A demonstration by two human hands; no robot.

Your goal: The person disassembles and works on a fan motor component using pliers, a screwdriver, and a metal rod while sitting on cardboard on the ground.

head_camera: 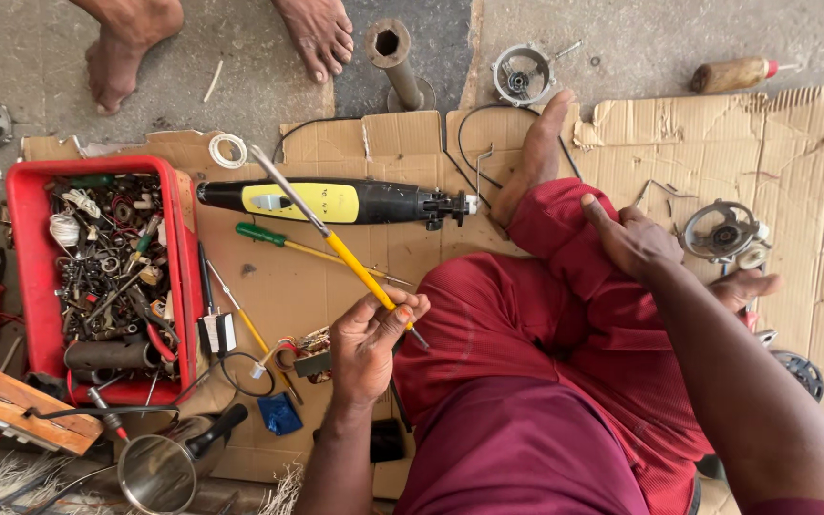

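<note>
1. The left hand (366, 341) pinches a yellow-handled screwdriver (336, 240) by the handle end; its metal shaft slants up and left, crossing over the black-and-yellow power tool (331, 201).
2. The right hand (646, 246) rests on the person's bent knee in red trousers (526, 324), fingers loosely curled and holding nothing; just past them lies a round metal motor housing (722, 231).
3. Open room is scarce: the flattened cardboard (765, 143) has bare patches at its right and upper edge, while its left part is crowded. Its torn upper edge meets the concrete floor (641, 38).
4. Near the screwdriver lie a green-handled screwdriver (288, 243), a small copper coil (302, 351), a blue scrap (279, 414) and thin wires. The person's own foot (534, 153) lies across the cardboard, beside the power tool's nose.
5. Another person's two bare feet (221, 38) stand at the top edge, with a metal pipe (395, 57) and a second motor housing (521, 72) nearby.
6. The red plastic tray (21, 210) at left holds a dense jumble of screws, bolts, pliers and small parts. Below it sit a wooden block (21, 405) and a metal funnel (156, 469).
</note>
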